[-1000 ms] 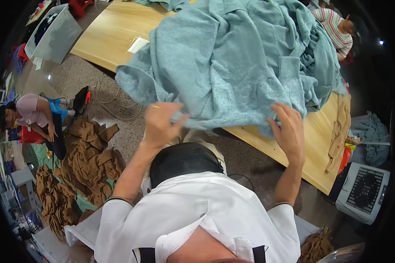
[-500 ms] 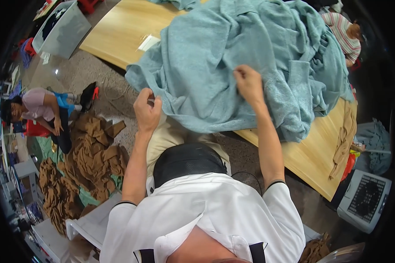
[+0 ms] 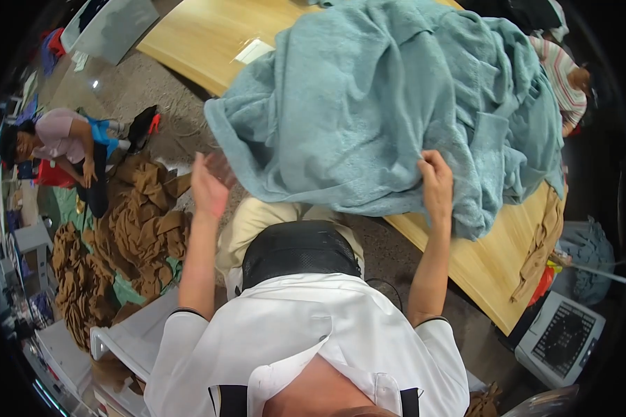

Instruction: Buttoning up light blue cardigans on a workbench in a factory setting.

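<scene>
A pale blue-green knit sweater [image 3: 355, 118] lies spread over a heap of the same cloth, its near edge hanging over the wooden table [image 3: 202, 38]. My right hand [image 3: 437, 187] pinches a fold of the sweater close to its near right edge. A ribbed sleeve or band [image 3: 490, 139] shows just beyond that hand. Off the sweater's left corner, my left hand [image 3: 211, 186] is held in the air with its fingers apart and partly blurred. Nothing shows in it.
Brown knit garments [image 3: 142, 222] lie heaped on the floor at left, near a seated person [image 3: 69, 142]. A white label or card [image 3: 254, 51] is on the table. At right are a brown strip of cloth [image 3: 535, 240] and a grey box-shaped device [image 3: 560, 337]. Another person [image 3: 560, 76] is beyond the table.
My left hand has opened and moved down and left, away from the sweater's edge. My right hand has moved right and nearer to me, and now pinches the fabric.
</scene>
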Demonstrator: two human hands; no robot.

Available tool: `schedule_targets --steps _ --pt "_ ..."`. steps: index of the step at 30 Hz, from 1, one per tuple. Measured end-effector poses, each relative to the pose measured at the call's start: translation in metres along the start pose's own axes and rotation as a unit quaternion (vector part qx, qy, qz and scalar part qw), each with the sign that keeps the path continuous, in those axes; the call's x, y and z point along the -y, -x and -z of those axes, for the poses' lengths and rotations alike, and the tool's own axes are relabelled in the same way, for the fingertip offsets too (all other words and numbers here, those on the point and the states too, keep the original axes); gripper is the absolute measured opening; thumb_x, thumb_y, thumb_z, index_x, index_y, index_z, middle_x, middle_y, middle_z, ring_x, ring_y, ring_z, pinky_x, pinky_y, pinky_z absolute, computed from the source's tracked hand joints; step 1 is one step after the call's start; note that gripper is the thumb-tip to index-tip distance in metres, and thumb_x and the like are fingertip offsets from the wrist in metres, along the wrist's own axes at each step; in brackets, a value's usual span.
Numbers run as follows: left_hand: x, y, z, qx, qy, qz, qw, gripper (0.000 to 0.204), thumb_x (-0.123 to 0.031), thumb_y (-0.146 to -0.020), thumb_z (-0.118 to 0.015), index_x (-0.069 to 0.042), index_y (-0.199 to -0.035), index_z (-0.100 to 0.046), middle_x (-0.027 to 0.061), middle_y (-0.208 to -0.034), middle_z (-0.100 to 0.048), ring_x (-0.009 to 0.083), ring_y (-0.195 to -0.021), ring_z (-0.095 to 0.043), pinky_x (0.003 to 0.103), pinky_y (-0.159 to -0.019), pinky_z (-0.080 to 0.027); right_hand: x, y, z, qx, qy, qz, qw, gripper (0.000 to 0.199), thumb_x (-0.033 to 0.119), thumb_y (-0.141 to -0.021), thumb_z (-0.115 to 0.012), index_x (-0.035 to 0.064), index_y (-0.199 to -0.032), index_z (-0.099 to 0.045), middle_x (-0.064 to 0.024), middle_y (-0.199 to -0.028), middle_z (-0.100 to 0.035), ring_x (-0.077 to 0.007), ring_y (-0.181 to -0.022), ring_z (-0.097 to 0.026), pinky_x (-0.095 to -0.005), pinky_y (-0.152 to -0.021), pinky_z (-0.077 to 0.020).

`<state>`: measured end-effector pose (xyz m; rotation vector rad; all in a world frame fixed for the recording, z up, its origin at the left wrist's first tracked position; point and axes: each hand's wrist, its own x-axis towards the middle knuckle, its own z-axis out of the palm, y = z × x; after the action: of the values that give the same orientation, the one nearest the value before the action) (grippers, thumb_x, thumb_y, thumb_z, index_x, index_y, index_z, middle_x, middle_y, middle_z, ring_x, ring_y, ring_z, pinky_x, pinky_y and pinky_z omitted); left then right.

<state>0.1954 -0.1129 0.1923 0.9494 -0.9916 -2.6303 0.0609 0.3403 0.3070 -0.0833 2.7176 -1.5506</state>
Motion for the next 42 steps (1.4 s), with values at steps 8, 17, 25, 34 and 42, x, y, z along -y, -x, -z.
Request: schedule_targets --steps 8,17,25,34,42 --pt "-0.051 -0.050 -0.071 0.108 -0.024 -0.009 0.994 0.058 -0.051 -0.101 -0.068 -0.002 -0.132 -0.066 0.0118 -0.124 -0.073 0.0264 -0.113 -0.070 0.041 -0.103 -0.053 0.061 -0.031 -0.060 -0.125 0.263 0.266 0.919 0.052 0.031 -0.088 -0.083 -0.0010 -0.125 -0.066 -0.0178 -0.114 -0.067 -0.0377 -0.102 -0.067 -0.0453 -0.087 -0.0562" --pt "-0.070 -0.030 -0.067 0.051 -0.005 -0.059 0.997 0.049 -0.031 -0.101 -0.052 -0.002 -0.139 -0.061 0.0120 -0.140 -0.067 0.0297 -0.131 -0.062 0.044 -0.117 -0.045 0.030 -0.079 -0.059 0.014 0.038 0.063 0.997 0.021 0.017 -0.097 -0.069 0.0015 -0.110 -0.072 -0.0131 -0.099 -0.076 -0.0235 -0.095 -0.073 -0.0386 -0.082 -0.0561" --pt "-0.098 -0.095 -0.129 0.161 -0.221 -0.418 0.866 0.037 -0.027 -0.103 -0.051 -0.006 -0.131 -0.065 0.0111 -0.130 -0.069 0.0279 -0.123 -0.064 0.044 -0.110 -0.049 0.011 -0.052 -0.026 0.069 -0.623 -0.078 0.775 0.043 0.023 -0.108 -0.049 -0.0032 -0.140 -0.061 -0.0140 -0.137 -0.069 -0.0284 -0.125 -0.067 -0.0440 -0.111 -0.0498" --pt "0.020 -0.009 -0.206 0.343 -0.709 -0.334 0.518 0.067 -0.049 -0.090 -0.077 -0.005 -0.136 -0.056 0.0239 -0.121 -0.068 0.0476 -0.112 -0.065 0.052 -0.092 -0.055 0.008 0.001 -0.026 0.150 -0.200 -0.101 0.963 0.036 0.016 -0.102 -0.066 0.0004 -0.134 -0.067 -0.0030 -0.116 -0.074 -0.0102 -0.101 -0.066 -0.0279 -0.087 -0.0522" --pt "0.036 0.004 -0.199 0.229 -0.687 -0.419 0.547 0.082 -0.047 -0.081 -0.085 -0.011 -0.143 -0.046 0.0208 -0.117 -0.065 0.0455 -0.095 -0.070 0.055 -0.076 -0.057 0.100 -0.057 -0.067 0.017 0.175 0.379 0.909 0.043 0.021 -0.082 -0.083 0.0049 -0.119 -0.070 -0.0159 -0.127 -0.065 -0.0367 -0.115 -0.062 -0.0450 -0.093 -0.0532"
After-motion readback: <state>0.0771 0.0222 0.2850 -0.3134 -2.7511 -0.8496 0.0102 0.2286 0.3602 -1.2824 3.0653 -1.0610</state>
